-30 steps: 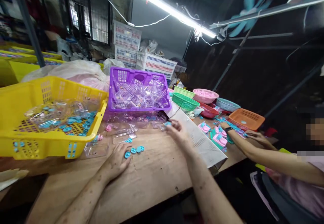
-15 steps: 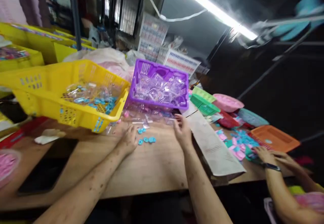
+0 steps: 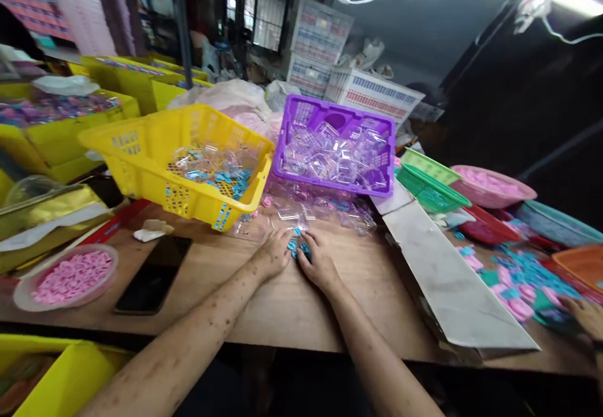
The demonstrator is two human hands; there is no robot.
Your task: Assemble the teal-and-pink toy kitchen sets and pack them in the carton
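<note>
A few small blue plastic pieces [image 3: 293, 245] lie on the wooden table [image 3: 268, 313] between my two hands. My left hand [image 3: 273, 255] rests along their left side, fingers stretched forward and touching the table. From the right, my right hand [image 3: 321, 262] lies low with its fingers extended, the thumb side against the pieces. Neither hand is closed around anything. Clear plastic cases [image 3: 292, 217] are spread just beyond my fingertips, below a tilted purple basket [image 3: 330, 184] filled with more of them.
A yellow basket [image 3: 141, 175] with blue pieces and clear packaging stands at left. Nearer are a black phone [image 3: 154, 276] and a tub [image 3: 23, 292] of pink pieces. A cardboard divider [image 3: 452, 279] borders the right; beyond it are coloured baskets, scattered pieces and another person's hand [image 3: 586, 316].
My right hand has moved left to the blue pieces, and both hands now flank them closely. The view has turned right-to-left, bringing the pink tub fully into sight.
</note>
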